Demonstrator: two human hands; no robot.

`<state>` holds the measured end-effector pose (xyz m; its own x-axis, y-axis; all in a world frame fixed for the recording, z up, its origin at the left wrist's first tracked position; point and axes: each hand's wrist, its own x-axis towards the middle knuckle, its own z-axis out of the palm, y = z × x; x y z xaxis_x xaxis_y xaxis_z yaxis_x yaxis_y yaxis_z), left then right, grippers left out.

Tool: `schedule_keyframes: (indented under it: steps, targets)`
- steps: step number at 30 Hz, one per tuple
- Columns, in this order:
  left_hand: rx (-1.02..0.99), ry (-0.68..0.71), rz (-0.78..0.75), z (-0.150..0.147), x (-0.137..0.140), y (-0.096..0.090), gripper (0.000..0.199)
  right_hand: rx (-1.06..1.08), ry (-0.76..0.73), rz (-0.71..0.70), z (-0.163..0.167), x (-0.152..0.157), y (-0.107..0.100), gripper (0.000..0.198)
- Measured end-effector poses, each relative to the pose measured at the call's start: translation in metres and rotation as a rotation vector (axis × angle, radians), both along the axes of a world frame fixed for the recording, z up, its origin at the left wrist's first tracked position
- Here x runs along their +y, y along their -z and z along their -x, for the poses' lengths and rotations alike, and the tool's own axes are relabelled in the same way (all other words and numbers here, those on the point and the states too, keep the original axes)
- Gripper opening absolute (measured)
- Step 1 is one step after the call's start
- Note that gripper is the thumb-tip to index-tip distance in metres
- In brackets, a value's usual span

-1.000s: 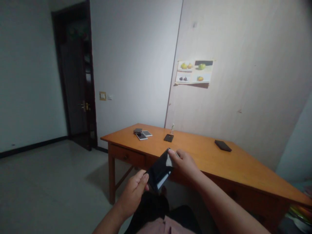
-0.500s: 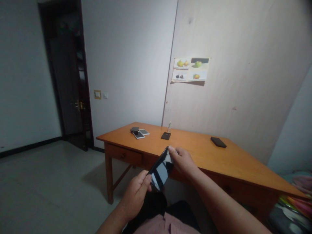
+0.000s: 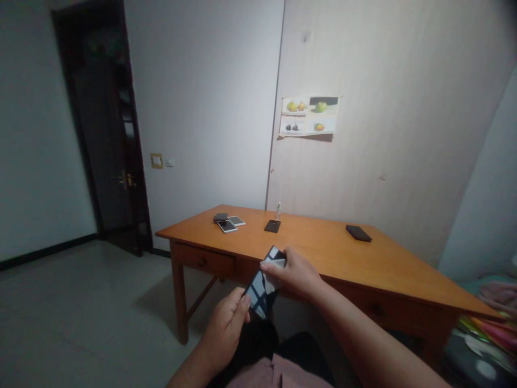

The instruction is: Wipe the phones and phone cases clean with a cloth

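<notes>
Right hand point(image 3: 298, 274), curled round white cloth point(image 3: 276, 263), has shifted its thumb from the upper corner onto glossy, flat black device point(image 3: 256, 293), lower centre of frame. Left hand point(image 3: 225, 321) pinches its lower-left edge.

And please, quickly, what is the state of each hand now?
Left hand: closed, holding the lower end of a dark device.
Right hand: closed, holding a white cloth or tissue at its screen.
</notes>
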<state>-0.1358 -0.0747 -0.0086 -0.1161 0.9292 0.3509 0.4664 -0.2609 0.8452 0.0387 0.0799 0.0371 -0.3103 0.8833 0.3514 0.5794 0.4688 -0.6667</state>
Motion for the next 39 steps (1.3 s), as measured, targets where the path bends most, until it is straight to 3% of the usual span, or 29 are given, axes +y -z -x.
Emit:
schedule_keyframes:
  steps: [3,6,17,21,24,27,30,33,39]
  targets:
    - [0.025,-0.013,-0.017,-0.001,-0.001,0.0,0.038,-0.074,0.041,-0.007,0.001,0.0,-0.001,0.063]
    - [0.005,-0.015,-0.008,-0.002,-0.002,-0.001,0.038,0.028,0.027,0.003,0.002,0.008,-0.002,0.059]
    - [-0.253,-0.013,0.087,0.008,0.001,0.01,0.042,0.254,-0.214,0.056,-0.003,0.007,0.012,0.045]
    - [-0.29,-0.042,0.085,0.009,0.001,0.009,0.043,0.511,-0.082,0.057,-0.012,0.019,0.011,0.038]
    - [-0.29,-0.043,0.089,0.005,0.002,0.008,0.044,0.697,0.037,0.063,-0.016,0.02,0.0,0.041]
    - [-0.291,-0.034,0.093,0.0,0.003,0.008,0.044,0.749,0.104,-0.04,-0.014,0.011,-0.014,0.039]
    - [-0.29,-0.016,0.095,-0.004,0.005,0.011,0.044,0.666,0.127,-0.257,-0.007,-0.001,-0.019,0.032]
    - [-0.3,-0.003,0.101,-0.007,0.006,0.014,0.044,0.455,0.022,-0.441,-0.001,-0.012,-0.014,0.025]
    - [-0.368,-0.01,0.115,-0.008,0.007,0.019,0.046,0.002,-0.076,-0.569,-0.001,-0.023,0.006,0.032]
